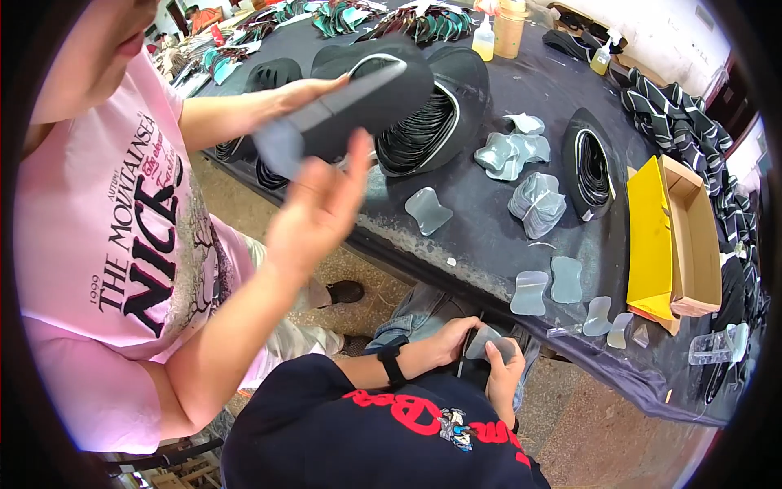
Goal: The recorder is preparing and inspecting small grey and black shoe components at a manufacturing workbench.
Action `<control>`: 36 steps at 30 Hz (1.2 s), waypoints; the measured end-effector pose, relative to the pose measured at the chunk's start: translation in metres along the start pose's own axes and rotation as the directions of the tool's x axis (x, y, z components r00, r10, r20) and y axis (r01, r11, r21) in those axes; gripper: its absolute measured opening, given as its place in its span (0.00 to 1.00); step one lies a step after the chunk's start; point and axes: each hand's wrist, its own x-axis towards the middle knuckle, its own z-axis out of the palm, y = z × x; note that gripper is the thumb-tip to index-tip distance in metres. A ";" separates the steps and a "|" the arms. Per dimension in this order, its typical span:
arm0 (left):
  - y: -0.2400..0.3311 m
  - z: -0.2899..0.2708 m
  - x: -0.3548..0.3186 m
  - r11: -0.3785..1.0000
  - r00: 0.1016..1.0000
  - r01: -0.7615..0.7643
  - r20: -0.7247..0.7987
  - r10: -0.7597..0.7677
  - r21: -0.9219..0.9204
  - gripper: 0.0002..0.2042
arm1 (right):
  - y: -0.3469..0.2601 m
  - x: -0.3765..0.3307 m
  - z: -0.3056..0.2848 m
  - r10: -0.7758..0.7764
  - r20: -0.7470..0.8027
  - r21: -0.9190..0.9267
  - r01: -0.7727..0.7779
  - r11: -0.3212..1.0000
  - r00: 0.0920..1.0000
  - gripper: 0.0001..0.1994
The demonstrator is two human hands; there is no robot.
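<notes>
In front of my dark shirt, low over my lap, my two hands work on one small translucent grey plastic piece (486, 341) with curved edges. The fingers of my left hand (453, 341) are closed at its left side, where a dark narrow edge also shows; what that is I cannot make out. My right hand (505, 373) grips the piece from the right, thumb on top. Close by on the table lie several similar plastic pieces, among them a flat one (530, 293) and another (566, 279).
At left a co-worker in pink holds a black fabric piece (358, 94); a pale piece near their other hand is blurred. The dark-covered table (489, 244) carries plastic stacks (538, 204), black nested stacks (590, 167), a yellow-sided cardboard box (652, 236) and spray bottles (483, 39).
</notes>
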 end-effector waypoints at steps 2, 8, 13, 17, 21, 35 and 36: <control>0.005 0.007 -0.010 0.999 1.000 -0.016 -0.014 0.016 0.049 0.10 | -0.004 -0.005 -0.001 -0.016 -0.012 -0.021 0.016 1.000 1.000 0.06; 0.015 0.035 -0.039 0.984 0.998 -0.026 0.056 0.017 0.178 0.08 | -0.018 -0.020 -0.010 -0.084 -0.079 -0.009 0.084 0.996 0.993 0.06; 0.012 0.045 -0.056 0.935 0.976 -0.157 0.192 0.099 0.318 0.08 | -0.024 -0.029 -0.018 -0.097 -0.080 0.053 0.102 0.993 0.992 0.06; 0.013 0.052 -0.061 0.910 0.960 -0.197 0.259 0.105 0.364 0.08 | -0.033 -0.033 -0.023 -0.036 -0.003 0.141 0.036 0.989 0.999 0.07; 0.014 0.048 -0.060 0.891 0.982 -0.122 0.186 0.043 0.437 0.10 | -0.058 -0.038 -0.024 0.024 0.001 0.297 -0.024 0.955 1.000 0.07; 0.135 0.147 -0.170 0.032 0.565 0.584 0.378 -0.734 -0.811 0.09 | -0.208 -0.027 0.003 -0.884 0.425 0.899 0.022 0.437 0.194 0.04; 0.144 0.145 -0.181 -0.250 0.453 0.399 0.426 -0.783 -0.882 0.08 | -0.211 -0.028 0.007 -0.892 0.398 0.909 0.040 0.415 0.213 0.03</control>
